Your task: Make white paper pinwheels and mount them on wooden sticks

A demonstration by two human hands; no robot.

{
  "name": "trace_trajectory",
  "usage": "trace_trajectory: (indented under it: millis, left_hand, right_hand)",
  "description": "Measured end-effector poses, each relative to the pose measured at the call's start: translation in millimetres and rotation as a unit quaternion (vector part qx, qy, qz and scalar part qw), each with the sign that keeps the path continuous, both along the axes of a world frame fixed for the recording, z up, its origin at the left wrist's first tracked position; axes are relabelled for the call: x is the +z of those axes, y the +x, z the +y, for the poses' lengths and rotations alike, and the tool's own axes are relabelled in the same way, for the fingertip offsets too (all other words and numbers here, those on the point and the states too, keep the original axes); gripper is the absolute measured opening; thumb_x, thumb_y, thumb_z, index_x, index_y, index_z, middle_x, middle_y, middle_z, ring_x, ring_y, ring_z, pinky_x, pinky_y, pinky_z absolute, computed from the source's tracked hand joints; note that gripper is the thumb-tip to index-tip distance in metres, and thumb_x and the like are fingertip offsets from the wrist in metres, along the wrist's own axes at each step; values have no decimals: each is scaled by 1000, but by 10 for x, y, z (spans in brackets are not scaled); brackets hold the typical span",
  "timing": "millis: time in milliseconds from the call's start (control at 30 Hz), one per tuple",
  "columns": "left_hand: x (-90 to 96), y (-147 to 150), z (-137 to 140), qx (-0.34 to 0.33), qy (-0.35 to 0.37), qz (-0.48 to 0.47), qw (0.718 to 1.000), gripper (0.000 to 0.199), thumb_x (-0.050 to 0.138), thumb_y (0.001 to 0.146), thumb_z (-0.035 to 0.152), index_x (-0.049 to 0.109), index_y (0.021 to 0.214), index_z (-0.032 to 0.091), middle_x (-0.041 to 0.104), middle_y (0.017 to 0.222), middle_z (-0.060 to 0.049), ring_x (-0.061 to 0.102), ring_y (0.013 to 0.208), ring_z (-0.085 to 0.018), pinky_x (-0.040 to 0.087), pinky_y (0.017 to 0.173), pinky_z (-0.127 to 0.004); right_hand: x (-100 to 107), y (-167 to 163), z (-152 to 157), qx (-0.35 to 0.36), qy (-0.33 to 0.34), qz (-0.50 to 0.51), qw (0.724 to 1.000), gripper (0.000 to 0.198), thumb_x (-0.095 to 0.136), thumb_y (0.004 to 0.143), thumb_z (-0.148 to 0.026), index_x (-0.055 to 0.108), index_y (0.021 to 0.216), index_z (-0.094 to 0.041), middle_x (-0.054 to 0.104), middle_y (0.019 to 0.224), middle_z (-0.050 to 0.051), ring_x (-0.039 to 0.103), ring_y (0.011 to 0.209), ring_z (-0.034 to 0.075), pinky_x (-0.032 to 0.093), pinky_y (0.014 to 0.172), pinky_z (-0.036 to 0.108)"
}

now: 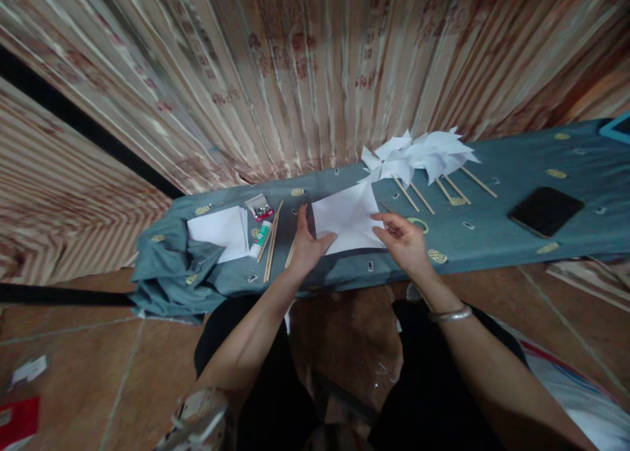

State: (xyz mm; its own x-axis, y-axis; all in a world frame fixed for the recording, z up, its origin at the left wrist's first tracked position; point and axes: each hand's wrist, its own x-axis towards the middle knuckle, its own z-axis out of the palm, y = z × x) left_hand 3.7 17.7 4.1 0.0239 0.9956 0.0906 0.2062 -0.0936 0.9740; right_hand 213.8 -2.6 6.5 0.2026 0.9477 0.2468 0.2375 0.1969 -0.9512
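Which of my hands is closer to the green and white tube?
Left. Your left hand is right of the tube, past some wooden sticks, at the left edge of the paper; your right hand is farther, at its right edge.

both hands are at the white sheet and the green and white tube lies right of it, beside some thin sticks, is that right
Not quite: the head view shows the green and white tube to the left of the white sheet, not the right. It does lie beside some thin sticks, and the left hand and right hand are both at the sheet.
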Motion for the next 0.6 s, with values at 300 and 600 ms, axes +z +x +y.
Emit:
trace_trajectory:
  millis: [300,600]
  left_hand:
    - [260,50,-28,-58,-272,-336,900,31,78,48,11,70,76,20,76,82,-7,70,95,-33,54,89,-45]
    - [414,76,-36,9,-267,-375,887,26,74,73,25,71,96,14,77,97,-11,69,107,-30,54,95,-43]
  right_hand:
    - [80,-46,58,57,-97,249,962,52,83,59,-29,67,110,-27,76,88,1,69,78,19,55,79,37]
    - [-38,-111,56,85,-137,269,949,55,87,54,-29,64,104,-23,77,83,1,72,79,22,57,81,40]
